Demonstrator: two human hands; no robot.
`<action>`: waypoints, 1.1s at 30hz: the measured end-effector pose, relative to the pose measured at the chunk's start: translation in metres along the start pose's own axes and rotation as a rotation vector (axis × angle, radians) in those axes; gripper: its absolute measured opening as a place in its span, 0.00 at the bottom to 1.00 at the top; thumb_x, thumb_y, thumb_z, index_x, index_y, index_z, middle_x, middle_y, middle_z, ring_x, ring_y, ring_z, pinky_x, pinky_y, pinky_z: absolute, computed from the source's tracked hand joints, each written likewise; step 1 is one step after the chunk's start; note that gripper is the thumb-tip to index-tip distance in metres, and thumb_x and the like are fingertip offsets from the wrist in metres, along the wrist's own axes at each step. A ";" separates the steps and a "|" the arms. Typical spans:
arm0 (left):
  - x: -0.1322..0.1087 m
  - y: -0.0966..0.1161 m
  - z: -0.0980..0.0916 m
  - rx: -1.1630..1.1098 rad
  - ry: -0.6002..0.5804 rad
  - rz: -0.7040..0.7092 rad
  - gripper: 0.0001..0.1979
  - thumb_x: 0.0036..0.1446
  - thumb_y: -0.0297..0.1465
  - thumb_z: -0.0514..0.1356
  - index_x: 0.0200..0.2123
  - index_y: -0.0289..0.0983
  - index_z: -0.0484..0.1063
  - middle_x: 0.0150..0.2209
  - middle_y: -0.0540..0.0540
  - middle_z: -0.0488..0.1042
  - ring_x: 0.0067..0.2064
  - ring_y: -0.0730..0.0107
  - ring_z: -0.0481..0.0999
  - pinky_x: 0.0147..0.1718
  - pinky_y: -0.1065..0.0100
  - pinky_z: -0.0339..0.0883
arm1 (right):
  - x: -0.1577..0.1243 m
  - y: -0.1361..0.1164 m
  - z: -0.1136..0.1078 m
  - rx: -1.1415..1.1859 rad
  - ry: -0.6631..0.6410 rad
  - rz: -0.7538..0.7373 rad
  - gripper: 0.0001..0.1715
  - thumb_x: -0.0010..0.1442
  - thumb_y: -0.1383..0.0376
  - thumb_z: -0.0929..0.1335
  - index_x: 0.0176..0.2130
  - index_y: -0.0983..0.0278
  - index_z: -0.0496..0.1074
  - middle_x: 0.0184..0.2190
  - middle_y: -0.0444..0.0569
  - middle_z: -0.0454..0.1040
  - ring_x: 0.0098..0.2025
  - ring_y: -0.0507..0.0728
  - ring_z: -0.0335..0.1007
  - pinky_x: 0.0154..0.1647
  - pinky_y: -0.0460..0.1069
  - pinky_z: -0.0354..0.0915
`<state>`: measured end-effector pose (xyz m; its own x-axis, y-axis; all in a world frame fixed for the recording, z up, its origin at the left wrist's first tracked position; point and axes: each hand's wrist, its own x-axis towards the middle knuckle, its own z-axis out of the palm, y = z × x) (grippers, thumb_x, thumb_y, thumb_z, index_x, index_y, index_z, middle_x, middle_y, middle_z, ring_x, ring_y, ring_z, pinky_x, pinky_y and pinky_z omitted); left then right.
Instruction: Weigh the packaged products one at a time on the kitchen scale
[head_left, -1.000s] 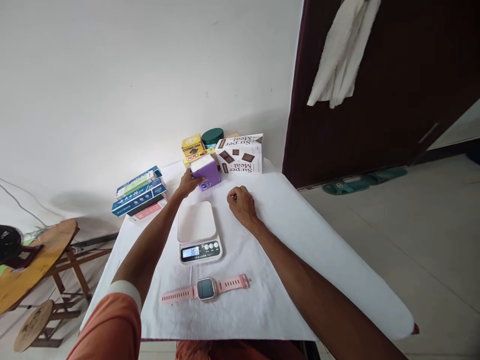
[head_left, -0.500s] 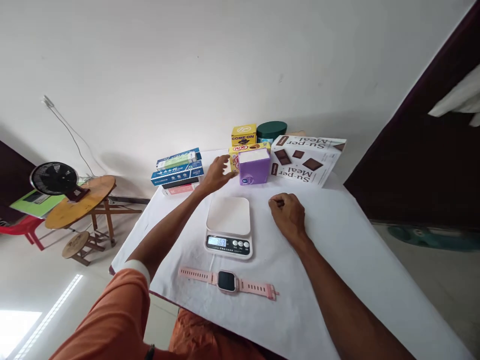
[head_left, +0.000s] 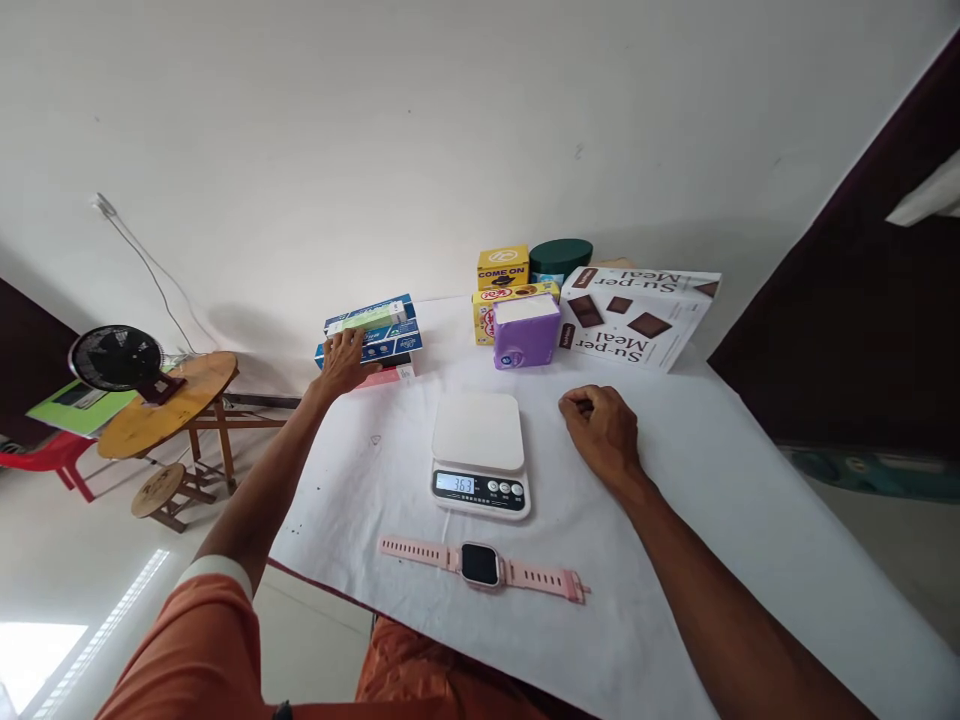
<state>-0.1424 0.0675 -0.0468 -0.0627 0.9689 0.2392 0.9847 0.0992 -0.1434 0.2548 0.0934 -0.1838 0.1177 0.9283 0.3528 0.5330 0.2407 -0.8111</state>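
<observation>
My left hand [head_left: 345, 362] lies over the front of a stack of long boxes at the table's left. Its fingers rest on the blue box [head_left: 386, 345], with the thumb spread to the right; no firm grip shows. On the white cloth, right of the kitchen scale [head_left: 478, 435], rests my right hand [head_left: 602, 428], its fingers curled into a loose fist with nothing visible inside. The scale's platform is bare and its display [head_left: 455, 485] reads 363. A pink-strapped smartwatch [head_left: 480, 566] lies stretched out in front of the scale.
Behind the scale stand a purple-wrapped pack [head_left: 526, 335], yellow boxes [head_left: 502, 268], a green-lidded tub [head_left: 561, 253] and a white Su-per Meal box [head_left: 634, 320]. The wall rises behind. Off to the left, a black fan [head_left: 116, 358] stands on a round wooden table [head_left: 202, 385].
My left hand has moved left, from beside the purple pack onto the stacked boxes. My right hand stays curled on the cloth. The view has shifted slightly left.
</observation>
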 end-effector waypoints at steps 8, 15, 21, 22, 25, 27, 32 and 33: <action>0.020 -0.010 -0.010 -0.094 -0.072 -0.011 0.28 0.53 0.34 0.68 0.56 0.40 0.67 0.59 0.34 0.68 0.63 0.39 0.65 0.60 0.46 0.60 | 0.000 0.003 0.003 0.015 0.025 -0.004 0.04 0.55 0.64 0.67 0.30 0.60 0.72 0.34 0.49 0.73 0.32 0.57 0.68 0.44 0.55 0.68; -0.006 0.001 -0.035 -0.171 0.007 0.012 0.23 0.57 0.33 0.66 0.54 0.41 0.66 0.57 0.37 0.72 0.60 0.45 0.72 0.58 0.49 0.63 | 0.001 -0.001 0.001 0.047 0.001 0.000 0.03 0.56 0.65 0.66 0.30 0.61 0.71 0.35 0.48 0.72 0.33 0.56 0.69 0.45 0.55 0.67; -0.038 0.052 -0.063 -0.290 0.006 0.247 0.25 0.56 0.40 0.70 0.53 0.41 0.69 0.53 0.41 0.76 0.53 0.49 0.76 0.54 0.53 0.67 | 0.002 -0.004 0.000 0.054 0.009 0.005 0.04 0.56 0.67 0.66 0.30 0.60 0.70 0.35 0.49 0.73 0.34 0.56 0.70 0.45 0.54 0.67; -0.043 0.065 -0.064 -0.301 -0.025 0.306 0.25 0.55 0.40 0.71 0.53 0.41 0.69 0.52 0.41 0.76 0.52 0.50 0.76 0.53 0.53 0.67 | 0.002 -0.004 0.000 0.055 0.013 0.004 0.04 0.56 0.67 0.66 0.30 0.60 0.70 0.35 0.49 0.73 0.33 0.56 0.69 0.45 0.54 0.67; -0.058 0.102 -0.056 -0.311 -0.129 0.439 0.23 0.56 0.40 0.71 0.51 0.41 0.70 0.50 0.42 0.77 0.51 0.50 0.77 0.52 0.52 0.67 | 0.003 -0.004 0.000 0.060 0.016 0.020 0.04 0.56 0.68 0.66 0.29 0.60 0.70 0.35 0.49 0.73 0.33 0.57 0.69 0.44 0.54 0.67; -0.064 0.120 -0.047 -0.325 -0.187 0.479 0.22 0.57 0.40 0.70 0.51 0.41 0.70 0.50 0.42 0.77 0.50 0.51 0.77 0.50 0.53 0.67 | 0.004 -0.004 0.000 0.059 0.011 0.032 0.04 0.56 0.67 0.66 0.29 0.60 0.69 0.35 0.49 0.73 0.33 0.56 0.69 0.44 0.54 0.67; -0.068 0.132 -0.032 -0.336 -0.254 0.469 0.20 0.59 0.38 0.69 0.52 0.42 0.69 0.51 0.42 0.76 0.52 0.50 0.76 0.51 0.52 0.66 | 0.006 -0.003 0.002 0.054 0.018 0.017 0.06 0.58 0.67 0.66 0.28 0.59 0.68 0.33 0.48 0.71 0.33 0.56 0.68 0.43 0.54 0.65; -0.068 0.131 -0.031 -0.334 -0.260 0.466 0.21 0.60 0.38 0.69 0.52 0.42 0.69 0.51 0.42 0.76 0.53 0.50 0.76 0.52 0.51 0.66 | 0.006 -0.002 0.003 0.053 0.022 0.014 0.06 0.58 0.67 0.66 0.28 0.59 0.68 0.33 0.48 0.71 0.33 0.56 0.68 0.43 0.54 0.65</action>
<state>-0.0046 0.0079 -0.0521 0.3889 0.9210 -0.0232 0.9133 -0.3821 0.1412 0.2522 0.0992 -0.1810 0.1430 0.9253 0.3512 0.4863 0.2433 -0.8392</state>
